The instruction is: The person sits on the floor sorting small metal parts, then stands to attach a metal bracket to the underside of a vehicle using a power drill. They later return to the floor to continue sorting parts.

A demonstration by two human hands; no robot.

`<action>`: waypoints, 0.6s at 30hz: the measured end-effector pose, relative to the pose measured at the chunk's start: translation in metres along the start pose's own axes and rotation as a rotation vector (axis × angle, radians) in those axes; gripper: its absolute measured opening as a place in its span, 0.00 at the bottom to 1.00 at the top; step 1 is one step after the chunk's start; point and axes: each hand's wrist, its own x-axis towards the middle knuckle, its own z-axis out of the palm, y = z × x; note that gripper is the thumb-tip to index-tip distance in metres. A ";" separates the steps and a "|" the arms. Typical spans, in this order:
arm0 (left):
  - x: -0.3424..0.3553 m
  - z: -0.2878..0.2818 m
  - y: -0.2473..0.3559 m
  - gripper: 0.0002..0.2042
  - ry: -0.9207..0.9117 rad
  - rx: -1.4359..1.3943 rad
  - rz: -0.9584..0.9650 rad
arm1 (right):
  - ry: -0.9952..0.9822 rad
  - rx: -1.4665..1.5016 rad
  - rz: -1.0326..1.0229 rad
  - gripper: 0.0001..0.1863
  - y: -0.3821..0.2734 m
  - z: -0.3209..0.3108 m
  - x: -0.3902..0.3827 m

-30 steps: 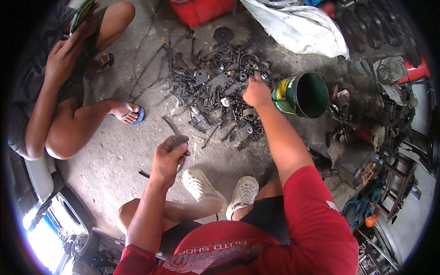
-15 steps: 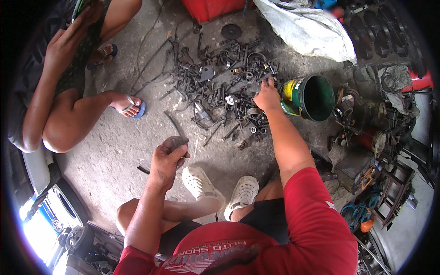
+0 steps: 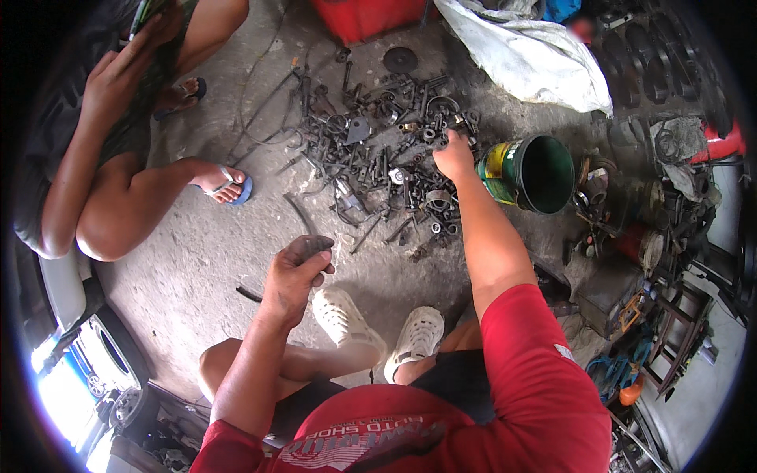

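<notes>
A wide pile of loose metal parts point(image 3: 378, 169), with bolts, rings and brackets, lies on the concrete floor. At the pile's right side my right hand point(image 3: 455, 158) reaches down, fingers curled together among the dark parts. Its fingertips are partly hidden, and what they hold cannot be made out. My left hand point(image 3: 300, 272) hovers nearer to me, closed with the thumb pressed on the curled fingers. Whatever it holds is hidden. A green and yellow bucket point(image 3: 494, 167), tipped so its mouth shows, stands just right of my right hand.
To the left sits another person point(image 3: 118, 205) in flip-flops. A white sack point(image 3: 544, 63) and a red container point(image 3: 363, 20) are at the far side. Mechanical clutter point(image 3: 623, 205) lines the right. A short black hose point(image 3: 298, 211) lies near my left hand.
My right hand has shifted slightly left within the pile, and its fingers have curled. The left hand has moved a little to the right and stays closed.
</notes>
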 end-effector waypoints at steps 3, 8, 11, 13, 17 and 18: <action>0.000 0.001 -0.001 0.10 -0.021 -0.001 0.017 | -0.016 0.026 -0.035 0.39 0.017 0.008 0.003; 0.001 0.000 -0.006 0.10 -0.026 0.020 0.022 | 0.106 -0.062 -0.038 0.30 -0.007 0.004 -0.028; 0.001 -0.001 -0.008 0.10 -0.033 0.029 0.032 | 0.060 -0.173 -0.042 0.26 -0.006 0.004 -0.018; 0.003 -0.002 -0.012 0.10 -0.034 0.046 0.021 | 0.025 -0.249 -0.041 0.23 -0.009 0.003 -0.019; 0.000 0.003 -0.008 0.11 -0.039 0.050 0.010 | 0.057 -0.286 -0.107 0.17 -0.014 -0.002 -0.040; 0.000 0.003 -0.005 0.11 -0.054 0.028 0.025 | 0.044 -0.322 -0.152 0.16 -0.014 -0.003 -0.039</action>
